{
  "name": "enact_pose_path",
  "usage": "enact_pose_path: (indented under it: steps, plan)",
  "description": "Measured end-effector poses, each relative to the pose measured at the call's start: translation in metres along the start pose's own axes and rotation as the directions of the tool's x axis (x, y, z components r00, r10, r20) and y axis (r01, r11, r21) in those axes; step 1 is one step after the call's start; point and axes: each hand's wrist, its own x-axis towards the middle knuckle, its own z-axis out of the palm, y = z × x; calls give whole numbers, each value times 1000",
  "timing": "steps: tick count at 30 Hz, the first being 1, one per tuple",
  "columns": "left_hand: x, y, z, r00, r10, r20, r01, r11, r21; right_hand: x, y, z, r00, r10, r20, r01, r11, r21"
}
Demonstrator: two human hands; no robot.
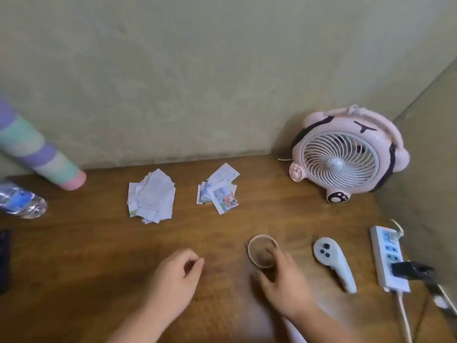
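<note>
Head view, wooden desk [99, 256] against a pale wall; right hand [284, 285] at front right of centre, its grip clamped on a small round cup [259, 253]: fingers lie over the right side of the rim, thumb curls round the near-left side; hand edges blurred, so the exact finger placement is uncertain; cup stands upright on the desk, mouth up, translucent wall, brownish inside, contents not discernible; left hand [173, 276] rests on the desk well to the left of the cup, apart from it; its grip is slack, fingers loosely curled with the thumb near the index fingertip, nothing visible inside; two heaps of paper lie farther back, toward the wall: a pile of white slips [150, 196] behind the left hand, and a pile of printed cards [218, 190] to its right, the two heaps apart from each other and from the cup; pink fan [343, 157] with animal face and paws stands in the back right corner, grille facing the camera; white controller [331, 261] lies just right of the cup and right hand, not touching either; white power strip [388, 256] beyond it at the right edge, a black plug [405, 269] seated in it, cables running off toward the front; clear water bottle [19, 201] lies on its side at the far left; striped pastel cylinder [37, 149] leans in from the left above the bottle, its pink end on the desk.
</note>
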Motion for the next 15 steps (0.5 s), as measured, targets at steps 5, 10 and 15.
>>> enact_pose_path:
  steps: [5, 10, 15]
  plan:
    - [56, 11, 29, 978, 206, -17, -207, 978, -33, 58, 8, 13, 981, -194, -22, 173, 917, -361]
    - [70, -17, 66, 953, 301, -45, -303, 951, -58, 78, 26, 37, 864, -491, -109, 429, 833, -349]
    - [77, -39, 81, 971, 199, -130, -231, 920, -317, 87, 5, 40, 763, -555, -332, 566, 821, -71]
